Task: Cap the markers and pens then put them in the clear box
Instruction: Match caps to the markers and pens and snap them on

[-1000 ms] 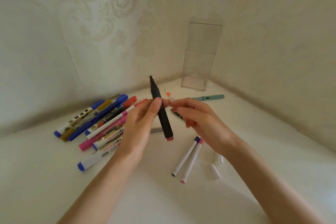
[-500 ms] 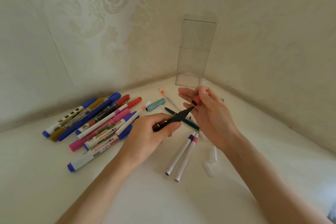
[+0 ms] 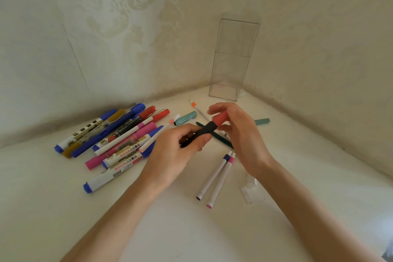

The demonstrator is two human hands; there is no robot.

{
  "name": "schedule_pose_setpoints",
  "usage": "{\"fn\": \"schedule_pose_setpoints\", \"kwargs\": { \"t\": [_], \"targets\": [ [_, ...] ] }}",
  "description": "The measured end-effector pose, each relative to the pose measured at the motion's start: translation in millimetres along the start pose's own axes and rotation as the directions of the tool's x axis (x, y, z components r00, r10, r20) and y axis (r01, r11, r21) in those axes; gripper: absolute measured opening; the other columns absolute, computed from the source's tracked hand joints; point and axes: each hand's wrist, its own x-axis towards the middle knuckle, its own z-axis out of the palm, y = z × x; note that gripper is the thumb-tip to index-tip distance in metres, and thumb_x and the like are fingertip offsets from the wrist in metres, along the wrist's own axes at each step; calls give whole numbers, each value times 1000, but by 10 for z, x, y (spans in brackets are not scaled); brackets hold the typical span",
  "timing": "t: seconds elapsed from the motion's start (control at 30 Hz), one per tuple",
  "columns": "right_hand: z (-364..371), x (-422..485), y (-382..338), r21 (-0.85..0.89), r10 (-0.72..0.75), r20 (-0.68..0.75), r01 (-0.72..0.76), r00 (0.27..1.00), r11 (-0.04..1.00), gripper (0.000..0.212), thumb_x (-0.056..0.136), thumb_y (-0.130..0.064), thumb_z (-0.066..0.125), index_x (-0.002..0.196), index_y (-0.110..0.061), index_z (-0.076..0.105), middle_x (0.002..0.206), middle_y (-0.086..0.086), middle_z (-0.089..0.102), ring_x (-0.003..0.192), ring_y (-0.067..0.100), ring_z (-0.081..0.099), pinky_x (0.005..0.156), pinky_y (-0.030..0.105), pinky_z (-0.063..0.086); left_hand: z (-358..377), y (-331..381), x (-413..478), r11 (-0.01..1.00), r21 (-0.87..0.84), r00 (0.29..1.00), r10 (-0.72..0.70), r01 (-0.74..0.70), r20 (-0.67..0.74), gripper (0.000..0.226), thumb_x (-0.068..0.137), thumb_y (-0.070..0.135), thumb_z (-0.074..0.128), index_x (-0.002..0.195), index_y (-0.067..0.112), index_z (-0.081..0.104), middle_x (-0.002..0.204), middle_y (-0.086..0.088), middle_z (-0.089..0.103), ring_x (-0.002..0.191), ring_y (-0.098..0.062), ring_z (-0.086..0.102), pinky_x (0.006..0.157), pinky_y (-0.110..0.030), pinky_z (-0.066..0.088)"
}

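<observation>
Since the earlier frame the short red plastic cap (image 3: pixel 220 118) has closed the gap and now sits over the tip of the slim black marker (image 3: pixel 205 132). Nearest, two thin white pens (image 3: pixel 212 177) lie side by side on the white table (image 3: pixel 191 236), with small clear caps (image 3: pixel 246 194) just beside them. Beyond these, the left hand (image 3: pixel 174 155) curls its fingers round the marker's barrel, and the right hand (image 3: pixel 242 134) pinches the cap between thumb and fingertips. The marker's long axis runs from lower left to upper right, capped end toward the far corner. A heap of coloured markers (image 3: pixel 119 134) lies further left. Farthest, the tall clear plastic box (image 3: pixel 231 59) stands upright in the corner, wallpaper showing through its walls.
</observation>
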Motion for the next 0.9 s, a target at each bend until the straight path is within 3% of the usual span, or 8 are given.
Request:
{"fn": "schedule_pose_setpoints", "kwargs": {
  "t": [0.13,0.27,0.33,0.53,0.67,0.77,0.83,0.9],
  "targets": [
    [-68,-11,-45,81,-22,-56,26,998,996,20,95,-9,46,105,-13,62,72,-4,64,73,10,55,66,22,42,12,12,-27,998,45,998,48,-50,39,7,87,26,59,87,21,64,68,1,60,63,-7,53,55,-17,41],
    [3,-33,3,26,-77,-215,85,974,996,3,88,-8,60,88,-11,59,77,10,68,68,15,58,62,22,47,38,-60,-32,992,95,997,74,-77,32,13,91,24,55,83,18,63,70,-10,60,68,-26,54,62,-41,44],
    [28,-34,34,24,-78,-255,87,964,996,2,87,-8,61,85,-7,59,75,9,68,66,13,59,64,20,49,53,-69,-34,992,101,997,71,-73,19,13,91,24,55,81,22,62,68,-11,59,65,-29,54,61,-44,42],
    [111,-50,31,48,-81,-304,100,949,994,3,88,-5,59,87,-3,58,73,8,66,68,13,62,65,19,51,78,-58,-37,979,165,992,125,-121,-14,13,92,25,53,80,25,59,66,-5,59,63,-21,54,58,-38,45],
    [147,-65,-1,91,-75,-327,110,942,990,5,89,-4,57,91,0,57,66,1,67,63,15,59,64,21,52,108,-84,-60,865,449,958,281,-225,-63,26,90,31,49,97,10,63,76,-4,64,64,-16,60,53,-33,52],
    [144,-83,39,95,-22,-276,50,961,994,3,89,-6,57,89,-2,56,64,-2,68,60,13,58,66,24,53,21,-118,-48,806,543,954,300,-237,-28,23,89,28,55,98,9,64,76,-3,65,60,-13,59,48,-19,46],
    [115,-43,22,23,-6,-227,12,974,1000,3,90,-8,57,87,-6,57,68,-2,69,59,11,58,64,24,52,-31,-105,-11,807,545,960,280,-227,-15,20,89,28,57,97,11,65,77,-1,66,62,-10,58,50,-15,42],
    [32,39,-43,-171,-56,-169,27,984,985,8,93,-15,55,91,-12,62,81,-4,71,66,8,61,65,20,50,-68,-68,28,821,544,971,236,-173,-47,21,90,30,54,97,13,64,77,3,62,61,-5,55,50,-14,43]
  ]
}}
